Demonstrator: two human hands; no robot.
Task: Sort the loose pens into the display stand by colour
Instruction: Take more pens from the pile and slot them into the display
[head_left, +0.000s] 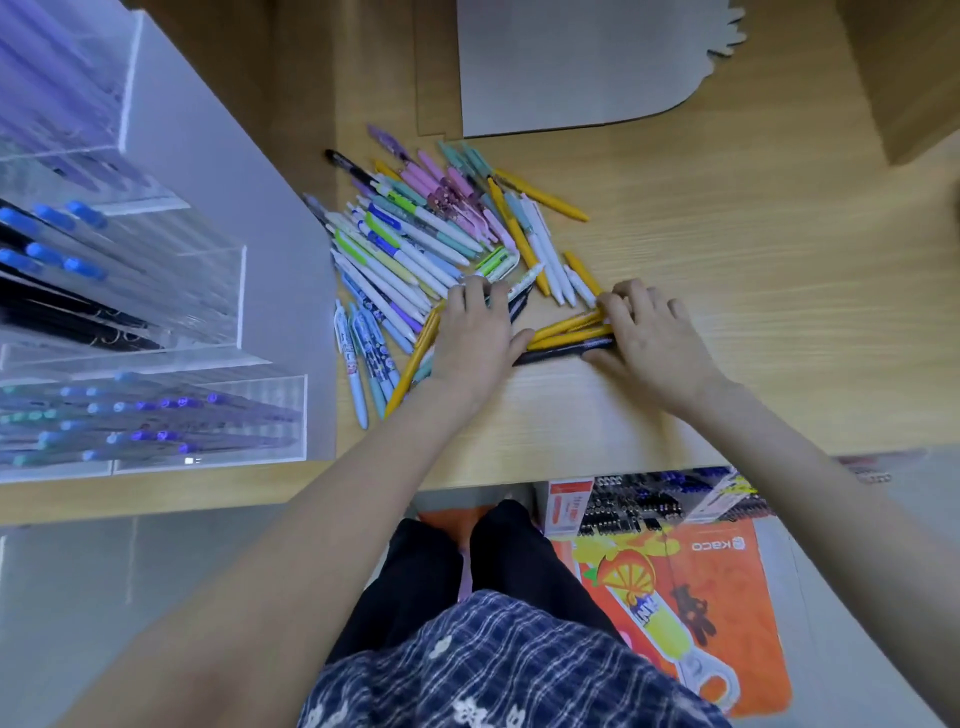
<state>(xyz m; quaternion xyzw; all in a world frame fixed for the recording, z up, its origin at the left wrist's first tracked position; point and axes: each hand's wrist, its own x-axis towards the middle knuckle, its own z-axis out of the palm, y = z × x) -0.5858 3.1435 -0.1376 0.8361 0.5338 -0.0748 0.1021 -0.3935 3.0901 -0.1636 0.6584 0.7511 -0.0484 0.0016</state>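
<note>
The loose pens (431, 244) lie in a mixed heap on the wooden desk (727, 260), just right of the clear acrylic display stand (171, 291), whose compartments hold blue, black and purple pens. The left hand (475, 332) rests flat on the heap's near edge, its grip released. The right hand (649, 332) has its fingers curled onto a small bundle of yellow pens (563, 330) and one dark pen (556, 352), grasping them against the desk.

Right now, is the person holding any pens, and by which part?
The right hand grips a small bunch of yellow and dark pens at its right end. The left hand rests on the pen pile; any grip cannot be told.
</note>
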